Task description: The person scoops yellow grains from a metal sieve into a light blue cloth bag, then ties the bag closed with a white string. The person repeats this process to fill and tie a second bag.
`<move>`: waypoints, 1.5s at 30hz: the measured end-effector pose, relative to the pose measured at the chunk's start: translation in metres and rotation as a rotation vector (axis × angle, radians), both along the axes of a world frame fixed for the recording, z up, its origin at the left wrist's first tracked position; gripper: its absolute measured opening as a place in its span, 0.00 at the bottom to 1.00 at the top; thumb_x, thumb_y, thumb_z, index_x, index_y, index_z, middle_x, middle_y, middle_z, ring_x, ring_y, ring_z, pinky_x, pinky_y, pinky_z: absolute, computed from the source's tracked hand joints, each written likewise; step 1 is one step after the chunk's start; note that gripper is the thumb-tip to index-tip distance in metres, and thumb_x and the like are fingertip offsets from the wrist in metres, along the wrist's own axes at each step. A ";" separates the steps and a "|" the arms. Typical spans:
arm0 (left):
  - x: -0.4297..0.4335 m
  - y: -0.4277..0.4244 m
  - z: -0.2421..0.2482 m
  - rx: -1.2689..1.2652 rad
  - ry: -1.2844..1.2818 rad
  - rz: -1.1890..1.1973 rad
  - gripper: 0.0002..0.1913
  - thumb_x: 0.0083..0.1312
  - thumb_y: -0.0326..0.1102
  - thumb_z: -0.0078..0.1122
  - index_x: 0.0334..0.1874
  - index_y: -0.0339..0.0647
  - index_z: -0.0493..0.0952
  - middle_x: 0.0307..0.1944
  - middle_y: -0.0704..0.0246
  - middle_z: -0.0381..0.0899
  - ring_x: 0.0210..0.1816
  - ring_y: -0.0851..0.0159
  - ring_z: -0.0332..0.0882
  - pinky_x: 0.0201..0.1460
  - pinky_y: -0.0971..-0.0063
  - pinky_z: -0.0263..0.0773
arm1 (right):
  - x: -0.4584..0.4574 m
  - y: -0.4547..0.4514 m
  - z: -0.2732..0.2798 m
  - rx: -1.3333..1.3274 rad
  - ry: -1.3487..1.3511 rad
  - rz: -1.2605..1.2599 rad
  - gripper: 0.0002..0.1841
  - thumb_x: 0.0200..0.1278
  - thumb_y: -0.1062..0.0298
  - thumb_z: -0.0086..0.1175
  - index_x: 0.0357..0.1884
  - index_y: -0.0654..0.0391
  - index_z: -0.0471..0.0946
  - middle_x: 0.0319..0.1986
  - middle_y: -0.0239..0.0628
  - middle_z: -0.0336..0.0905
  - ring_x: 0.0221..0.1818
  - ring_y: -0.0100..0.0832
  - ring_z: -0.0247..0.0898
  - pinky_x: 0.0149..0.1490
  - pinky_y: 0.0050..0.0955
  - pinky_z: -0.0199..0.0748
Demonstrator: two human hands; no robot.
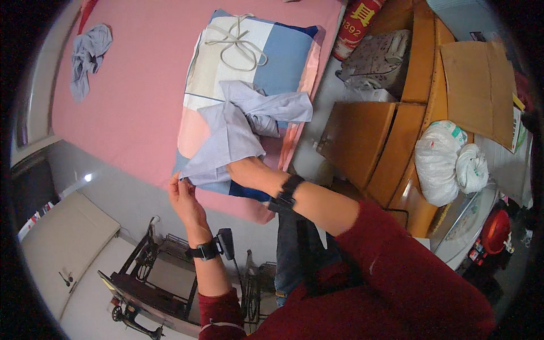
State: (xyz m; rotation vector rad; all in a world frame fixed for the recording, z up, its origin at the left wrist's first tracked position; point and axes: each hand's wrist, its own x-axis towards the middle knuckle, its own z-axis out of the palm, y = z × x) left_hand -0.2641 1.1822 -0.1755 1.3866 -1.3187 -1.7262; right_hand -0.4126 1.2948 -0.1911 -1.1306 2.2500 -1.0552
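A light grey cloth [231,134], perhaps a garment, lies bunched and folded on a color-block pillow [282,53]. My left hand [183,193] pinches the cloth's near left corner between thumb and fingers at the pillow's front edge. Under or inside the cloth goes my right hand [246,168]; its fingers are covered, so their grip cannot be seen. A knotted pale cord [238,46] rests on the far part of the pillow. Both wrists wear black straps. Beneath the pillow is a bed with a pink sheet [131,97].
Another crumpled grey cloth [91,57] lies at the bed's far left. Right of the bed stand a wooden cabinet [357,140], a patterned bag [376,59], a cardboard sheet [478,87] and stuffed white bags [440,163]. A treadle sewing machine [136,321] is at lower left.
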 end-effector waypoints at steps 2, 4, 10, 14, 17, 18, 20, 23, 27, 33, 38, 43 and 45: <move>-0.013 0.004 0.018 -0.199 -0.111 -0.023 0.11 0.66 0.27 0.49 0.49 0.35 0.70 0.49 0.65 0.74 0.51 0.67 0.72 0.56 0.71 0.66 | -0.018 0.032 0.016 -0.045 -0.391 0.183 0.15 0.62 0.68 0.46 0.50 0.58 0.74 0.43 0.50 0.78 0.46 0.48 0.74 0.51 0.39 0.71; -0.031 0.015 0.040 -0.477 -0.215 -0.032 0.12 0.66 0.26 0.48 0.52 0.34 0.69 0.53 0.62 0.72 0.55 0.64 0.70 0.58 0.70 0.65 | -0.043 0.076 0.014 0.006 -0.913 0.129 0.13 0.60 0.73 0.47 0.47 0.59 0.75 0.34 0.45 0.80 0.37 0.42 0.77 0.42 0.35 0.75; -0.088 0.077 0.089 -0.685 -0.091 -0.434 0.13 0.65 0.24 0.49 0.52 0.34 0.69 0.51 0.59 0.75 0.53 0.62 0.73 0.57 0.70 0.66 | -0.134 0.126 -0.095 0.185 -0.458 -0.991 0.16 0.61 0.66 0.50 0.51 0.57 0.72 0.42 0.44 0.78 0.43 0.40 0.74 0.50 0.35 0.70; -0.130 0.118 0.060 0.003 -0.080 -0.837 0.12 0.66 0.27 0.54 0.51 0.33 0.71 0.45 0.63 0.77 0.49 0.65 0.74 0.52 0.74 0.70 | -0.153 0.123 -0.133 0.137 -1.213 -1.097 0.23 0.63 0.64 0.50 0.60 0.55 0.65 0.51 0.37 0.73 0.48 0.35 0.73 0.50 0.33 0.71; -0.160 0.122 0.015 -0.034 -0.120 -0.749 0.20 0.64 0.33 0.58 0.56 0.33 0.67 0.48 0.57 0.74 0.48 0.65 0.73 0.50 0.75 0.71 | -0.143 0.121 -0.116 -0.163 -1.411 -0.845 0.20 0.61 0.66 0.54 0.55 0.57 0.69 0.46 0.34 0.76 0.43 0.31 0.74 0.47 0.29 0.71; -0.169 0.122 0.001 -0.078 -0.124 -0.689 0.23 0.63 0.35 0.60 0.58 0.33 0.65 0.48 0.55 0.74 0.48 0.65 0.73 0.49 0.74 0.71 | -0.135 0.119 -0.104 -0.207 -1.337 -0.706 0.19 0.60 0.67 0.55 0.53 0.58 0.71 0.44 0.34 0.76 0.40 0.30 0.75 0.45 0.28 0.72; -0.184 0.119 -0.022 -0.050 -0.137 -0.613 0.27 0.63 0.37 0.60 0.60 0.33 0.63 0.51 0.52 0.72 0.48 0.63 0.73 0.49 0.74 0.71 | -0.120 0.110 -0.080 -0.187 -1.095 -0.489 0.16 0.58 0.70 0.57 0.49 0.60 0.73 0.40 0.32 0.78 0.37 0.28 0.74 0.43 0.27 0.72; -0.190 0.107 -0.039 -0.291 -0.368 -0.601 0.20 0.62 0.35 0.60 0.52 0.30 0.69 0.42 0.58 0.77 0.39 0.65 0.75 0.41 0.75 0.72 | -0.098 0.098 -0.045 -0.156 -0.880 -0.279 0.16 0.57 0.77 0.52 0.49 0.63 0.73 0.36 0.30 0.76 0.33 0.20 0.67 0.37 0.20 0.68; -0.175 0.089 -0.031 -0.127 -0.153 -0.410 0.09 0.65 0.33 0.56 0.36 0.32 0.75 0.26 0.69 0.78 0.28 0.74 0.71 0.30 0.76 0.68 | -0.091 0.091 -0.015 -0.350 -1.265 -0.620 0.19 0.59 0.73 0.53 0.53 0.62 0.71 0.35 0.34 0.77 0.32 0.20 0.69 0.33 0.20 0.67; -0.147 0.070 -0.005 -0.368 -0.407 -0.570 0.09 0.68 0.34 0.54 0.41 0.33 0.75 0.27 0.73 0.77 0.29 0.79 0.68 0.33 0.83 0.66 | -0.101 0.065 -0.007 0.130 -0.570 -0.369 0.16 0.55 0.62 0.57 0.46 0.55 0.78 0.32 0.40 0.81 0.34 0.38 0.78 0.37 0.34 0.74; -0.132 0.042 -0.008 -0.043 -0.063 -0.275 0.08 0.67 0.33 0.54 0.43 0.36 0.75 0.30 0.73 0.76 0.31 0.75 0.71 0.37 0.81 0.70 | -0.125 0.064 -0.010 0.063 -0.423 -0.634 0.09 0.62 0.69 0.47 0.39 0.55 0.79 0.32 0.35 0.81 0.37 0.33 0.77 0.42 0.32 0.72; -0.128 0.024 -0.042 0.616 0.436 0.028 0.08 0.68 0.32 0.52 0.44 0.36 0.74 0.38 0.68 0.77 0.41 0.66 0.76 0.42 0.73 0.74 | -0.132 0.053 -0.017 -0.411 -1.388 -0.973 0.10 0.66 0.72 0.42 0.44 0.61 0.73 0.41 0.35 0.78 0.43 0.32 0.75 0.47 0.35 0.72; -0.135 0.018 -0.056 0.887 0.473 0.218 0.08 0.69 0.32 0.50 0.44 0.35 0.74 0.42 0.65 0.79 0.45 0.63 0.77 0.48 0.70 0.76 | -0.125 0.040 -0.019 -0.467 -1.581 -0.958 0.10 0.66 0.72 0.41 0.45 0.61 0.71 0.44 0.38 0.77 0.44 0.33 0.75 0.49 0.37 0.72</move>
